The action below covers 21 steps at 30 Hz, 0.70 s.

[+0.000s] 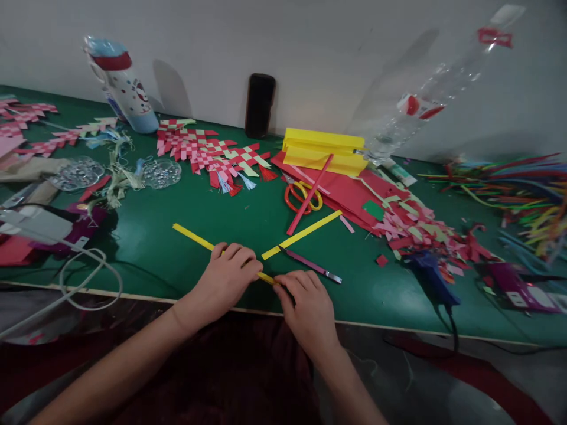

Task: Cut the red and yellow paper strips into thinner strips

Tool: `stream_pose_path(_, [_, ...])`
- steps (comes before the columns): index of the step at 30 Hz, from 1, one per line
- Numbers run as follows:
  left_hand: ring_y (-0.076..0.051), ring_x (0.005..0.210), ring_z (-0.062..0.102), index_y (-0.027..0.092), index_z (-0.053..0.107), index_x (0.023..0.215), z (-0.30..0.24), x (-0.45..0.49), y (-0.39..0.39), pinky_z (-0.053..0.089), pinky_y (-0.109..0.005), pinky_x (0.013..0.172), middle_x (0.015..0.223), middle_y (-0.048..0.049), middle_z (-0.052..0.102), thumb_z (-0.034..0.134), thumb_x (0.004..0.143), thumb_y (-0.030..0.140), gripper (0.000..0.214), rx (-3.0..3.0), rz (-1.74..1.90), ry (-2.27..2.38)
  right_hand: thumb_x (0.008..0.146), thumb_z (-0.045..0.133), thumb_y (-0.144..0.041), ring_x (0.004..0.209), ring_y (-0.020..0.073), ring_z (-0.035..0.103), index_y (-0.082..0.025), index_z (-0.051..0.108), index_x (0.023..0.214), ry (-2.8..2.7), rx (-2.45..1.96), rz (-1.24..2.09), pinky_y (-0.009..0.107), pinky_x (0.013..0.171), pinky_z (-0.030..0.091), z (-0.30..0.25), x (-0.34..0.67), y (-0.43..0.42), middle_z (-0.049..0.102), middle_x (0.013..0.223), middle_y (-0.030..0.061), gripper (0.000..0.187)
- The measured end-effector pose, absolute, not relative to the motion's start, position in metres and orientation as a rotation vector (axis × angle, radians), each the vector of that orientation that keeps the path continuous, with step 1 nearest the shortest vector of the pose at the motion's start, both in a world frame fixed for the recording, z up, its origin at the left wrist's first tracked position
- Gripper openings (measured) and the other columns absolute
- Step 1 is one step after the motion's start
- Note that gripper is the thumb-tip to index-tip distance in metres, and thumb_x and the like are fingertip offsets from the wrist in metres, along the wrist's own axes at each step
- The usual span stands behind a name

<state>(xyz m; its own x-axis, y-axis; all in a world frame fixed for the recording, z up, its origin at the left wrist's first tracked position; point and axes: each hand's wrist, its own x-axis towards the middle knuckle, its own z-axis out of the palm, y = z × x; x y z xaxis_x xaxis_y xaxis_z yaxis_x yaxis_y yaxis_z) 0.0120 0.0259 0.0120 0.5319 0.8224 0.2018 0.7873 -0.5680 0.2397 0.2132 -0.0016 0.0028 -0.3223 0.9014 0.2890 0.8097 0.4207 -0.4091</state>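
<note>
A narrow yellow paper strip (193, 237) lies slantwise near the front of the green table. My left hand (233, 273) rests over its middle, fingers curled and pressing it. At the strip's right end, my right hand (308, 307) pinches the tip between thumb and fingers. Just beyond my hands is a second yellow strip (310, 231), angled the other way. A slim purple craft knife (312, 265) touches it with its dark blade. Farther back, a red paper strip (310, 195) lies across scissors (297, 196) with red and yellow handles.
Folded yellow paper (325, 150) lies on red sheets (345, 198) by the wall. Paper scraps (416, 227), a blue glue gun (432, 276) and a clear bottle (425, 109) stand or lie rightward. Leftward are woven paper fish (204, 147), a flask (128, 88) and a cable (91, 280); a phone (260, 105) leans behind.
</note>
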Motion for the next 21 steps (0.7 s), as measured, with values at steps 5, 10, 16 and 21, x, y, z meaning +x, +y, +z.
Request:
stream_pose_path(5, [-0.024,0.096,0.055,0.021,0.062,0.092,0.014,0.014,0.034,0.032,-0.041,0.086,0.098,-0.0033,0.065,0.056,0.092,0.022,0.006,2.707,0.413,1.285,0.098,0.045,-0.024,0.083,0.0203,0.058,-0.02,0.068,0.088,-2.184,-1.417,0.233,0.034,0.078,0.046,0.001,0.218,0.002,0.068,0.084,0.0061,0.025])
stream_pose_path(10, [-0.017,0.072,0.058,0.019,0.06,0.086,0.023,0.022,0.034,0.037,-0.033,0.076,0.074,0.0003,0.065,0.046,0.097,0.021,0.018,2.652,0.492,1.315,0.089,0.059,-0.036,0.074,0.0171,0.062,-0.02,0.064,0.104,-1.768,-1.481,0.657,0.029,0.065,0.051,0.011,0.224,0.004,0.069,0.089,0.0057,0.024])
stream_pose_path(16, [-0.017,0.07,0.059,0.02,0.061,0.089,0.051,0.032,0.022,0.039,-0.03,0.072,0.074,0.0013,0.067,0.046,0.097,0.025,0.018,2.44,0.624,1.297,0.079,0.067,-0.043,0.055,0.012,0.054,-0.02,0.066,0.08,-1.41,-1.431,0.981,0.022,0.051,0.045,0.034,0.219,-0.001,0.062,0.063,-0.0013,0.023])
stream_pose_path(21, [-0.016,0.076,0.062,0.022,0.065,0.096,0.068,0.038,0.016,0.04,-0.029,0.074,0.084,0.0012,0.071,0.045,0.098,0.03,0.022,2.271,0.6,1.221,0.08,0.066,-0.04,0.048,0.0095,0.046,-0.019,0.065,0.071,-1.401,-1.375,0.989,0.02,0.045,0.037,0.045,0.214,-0.002,0.053,0.053,-0.0042,0.022])
